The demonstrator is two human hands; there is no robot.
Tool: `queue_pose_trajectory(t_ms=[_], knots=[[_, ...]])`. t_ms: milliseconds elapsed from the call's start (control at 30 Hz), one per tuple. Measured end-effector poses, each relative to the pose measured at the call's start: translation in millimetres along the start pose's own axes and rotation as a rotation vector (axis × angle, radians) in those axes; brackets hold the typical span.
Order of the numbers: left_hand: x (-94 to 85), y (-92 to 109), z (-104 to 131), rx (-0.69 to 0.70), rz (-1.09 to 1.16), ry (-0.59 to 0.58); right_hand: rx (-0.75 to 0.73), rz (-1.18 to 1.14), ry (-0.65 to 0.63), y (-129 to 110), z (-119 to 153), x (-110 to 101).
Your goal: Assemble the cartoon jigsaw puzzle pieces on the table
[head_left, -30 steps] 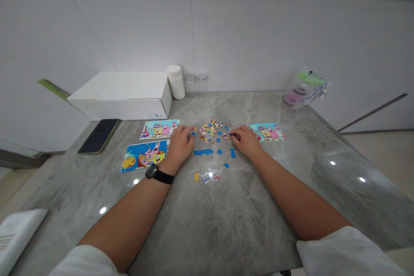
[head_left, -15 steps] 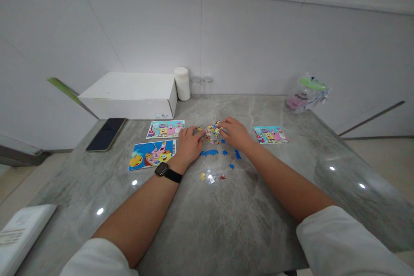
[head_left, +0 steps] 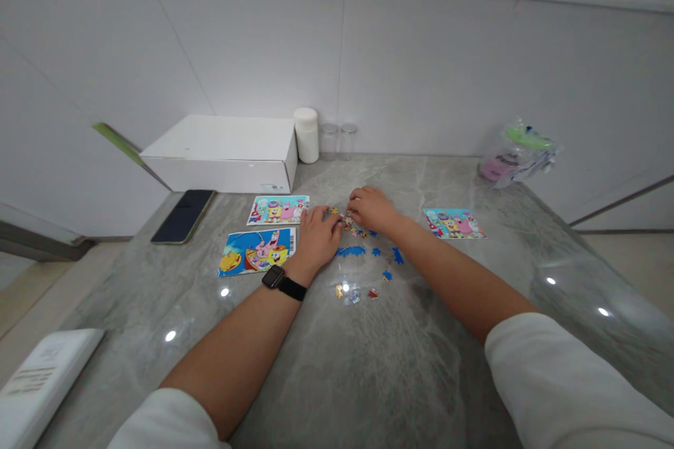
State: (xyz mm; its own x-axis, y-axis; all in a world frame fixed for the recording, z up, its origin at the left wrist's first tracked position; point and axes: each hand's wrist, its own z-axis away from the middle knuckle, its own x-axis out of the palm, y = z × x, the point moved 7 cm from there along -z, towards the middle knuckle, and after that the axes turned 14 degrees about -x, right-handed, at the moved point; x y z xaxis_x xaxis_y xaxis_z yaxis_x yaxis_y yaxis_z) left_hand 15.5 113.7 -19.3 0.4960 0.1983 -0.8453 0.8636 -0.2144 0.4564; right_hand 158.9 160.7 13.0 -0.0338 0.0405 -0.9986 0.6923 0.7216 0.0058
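My left hand [head_left: 319, 238], with a black watch on its wrist, rests on the table with its fingers apart. It lies at the left side of a small heap of jigsaw puzzle pieces [head_left: 359, 232]. Over the heap, my right hand [head_left: 371, 209] has its fingers bent down and drawn together on puzzle pieces, partly hiding them. Just nearer to me is a joined strip of blue puzzle pieces [head_left: 352, 251]. Loose blue pieces [head_left: 387, 276] lie to the right of it. Closer still are a yellow piece [head_left: 339, 291], a pale joined bit [head_left: 352, 296] and a red piece [head_left: 373, 293].
Cartoon picture cards [head_left: 279, 210] and a blue picture card [head_left: 255, 252] lie left, another card [head_left: 455, 223] right. Around the table stand a phone [head_left: 184, 216], white box [head_left: 221, 172], white bottle [head_left: 306, 135], glass jars [head_left: 348, 142], plastic bag [head_left: 519, 154] and white packet [head_left: 50, 379].
My right hand has shifted over the heap towards my left hand and covers more of it. My left hand keeps its place by the heap. The whole view has shifted slightly.
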Motion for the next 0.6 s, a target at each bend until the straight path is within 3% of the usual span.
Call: queue_pose_trajectory(t_ms=[133,333,600], knots=[[-2.9,0.0,-1.9,-0.001,0.034,0.02,-0.047,0.031,0.059,-4.6,-1.0,-2.9],[-5.5,-4.2,-5.8,-0.01,0.112,0.062,0.083,-0.059,0.188,17.9,2.8,-0.6],[-2.7,-7.2,-8.0,0.012,0.162,0.079,-0.034,-0.079,0.17,15.2,15.2,1.8]])
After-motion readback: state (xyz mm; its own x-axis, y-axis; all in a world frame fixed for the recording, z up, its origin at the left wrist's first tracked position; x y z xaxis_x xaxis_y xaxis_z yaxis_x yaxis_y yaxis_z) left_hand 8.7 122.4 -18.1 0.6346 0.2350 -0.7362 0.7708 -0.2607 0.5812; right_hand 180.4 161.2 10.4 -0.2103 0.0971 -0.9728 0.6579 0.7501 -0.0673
